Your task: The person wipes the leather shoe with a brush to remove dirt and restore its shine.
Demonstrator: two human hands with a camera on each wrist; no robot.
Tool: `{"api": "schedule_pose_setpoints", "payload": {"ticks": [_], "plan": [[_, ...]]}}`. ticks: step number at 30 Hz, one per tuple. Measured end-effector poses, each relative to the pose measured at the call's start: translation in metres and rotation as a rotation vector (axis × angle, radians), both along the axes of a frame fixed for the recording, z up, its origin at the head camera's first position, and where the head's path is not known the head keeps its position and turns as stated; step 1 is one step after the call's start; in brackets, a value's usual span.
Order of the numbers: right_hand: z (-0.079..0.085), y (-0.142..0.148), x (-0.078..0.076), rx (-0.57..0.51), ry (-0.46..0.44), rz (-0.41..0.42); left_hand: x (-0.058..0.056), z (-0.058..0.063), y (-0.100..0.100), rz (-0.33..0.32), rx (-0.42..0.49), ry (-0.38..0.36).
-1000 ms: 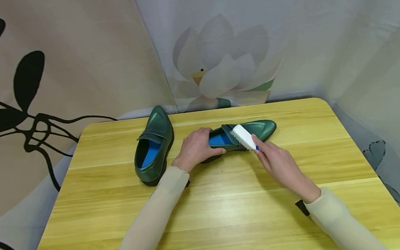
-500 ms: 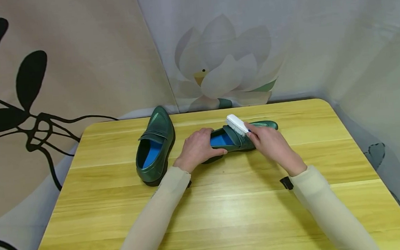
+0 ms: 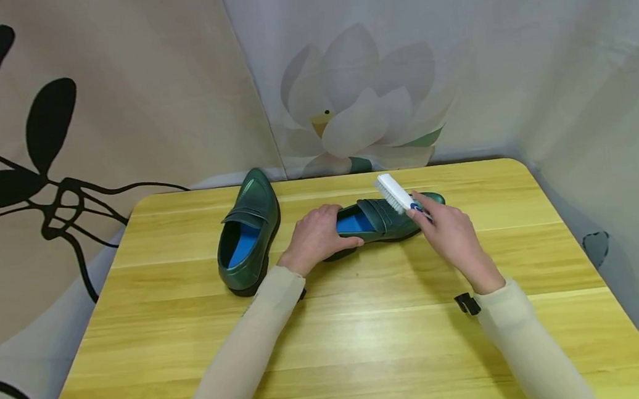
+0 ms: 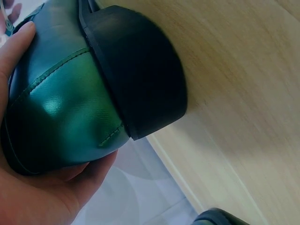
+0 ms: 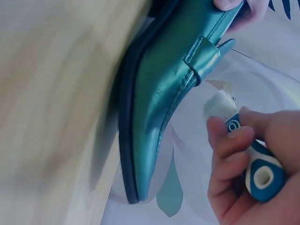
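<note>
A green loafer (image 3: 386, 227) with a blue insole lies sideways on the table, its toe to the right. My left hand (image 3: 313, 237) grips it around the heel; in the left wrist view the thumb is along the collar and the fingers lie behind the heel (image 4: 70, 108). My right hand (image 3: 453, 239) holds a scrub brush (image 3: 394, 191) with white bristles and a blue-and-white handle (image 5: 268, 180). From the right wrist, a gap shows between the bristles (image 5: 220, 105) and the loafer's upper (image 5: 157, 98).
The matching green loafer (image 3: 253, 207) stands to the left, toe toward the back edge. Both shoes are on a yellow wooden table (image 3: 363, 345). A printed fabric curtain (image 3: 366, 66) hangs right behind the table.
The brush first went from the near side of the loafer's upper to the far side, then right toward the toe. The left hand and the gripped loafer have stayed in place.
</note>
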State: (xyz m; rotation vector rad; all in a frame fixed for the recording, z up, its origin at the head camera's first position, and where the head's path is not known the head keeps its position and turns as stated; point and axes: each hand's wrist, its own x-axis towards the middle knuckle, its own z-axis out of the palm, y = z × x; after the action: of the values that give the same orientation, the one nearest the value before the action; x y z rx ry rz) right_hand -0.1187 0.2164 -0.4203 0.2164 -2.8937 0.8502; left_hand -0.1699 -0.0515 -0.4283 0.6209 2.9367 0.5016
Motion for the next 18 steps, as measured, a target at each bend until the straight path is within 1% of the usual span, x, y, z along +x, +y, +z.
{"api": "schedule_pose_setpoints", "payload": {"ticks": [4,9,14,18], "plan": [[-0.003,0.005,0.011,-0.019,0.022,-0.021,-0.001,0.0,0.001,-0.001,-0.003,-0.003],[-0.008,0.002,0.022,-0.034,-0.013,-0.018,-0.001,0.001,0.001,0.004,-0.009,0.002],[-0.013,-0.002,0.026,-0.038,-0.035,0.006,0.0,0.001,0.002,0.011,-0.004,-0.005],[-0.017,0.004,0.024,-0.025,-0.036,-0.006,0.0,0.001,0.003,0.008,-0.007,-0.012]]}}
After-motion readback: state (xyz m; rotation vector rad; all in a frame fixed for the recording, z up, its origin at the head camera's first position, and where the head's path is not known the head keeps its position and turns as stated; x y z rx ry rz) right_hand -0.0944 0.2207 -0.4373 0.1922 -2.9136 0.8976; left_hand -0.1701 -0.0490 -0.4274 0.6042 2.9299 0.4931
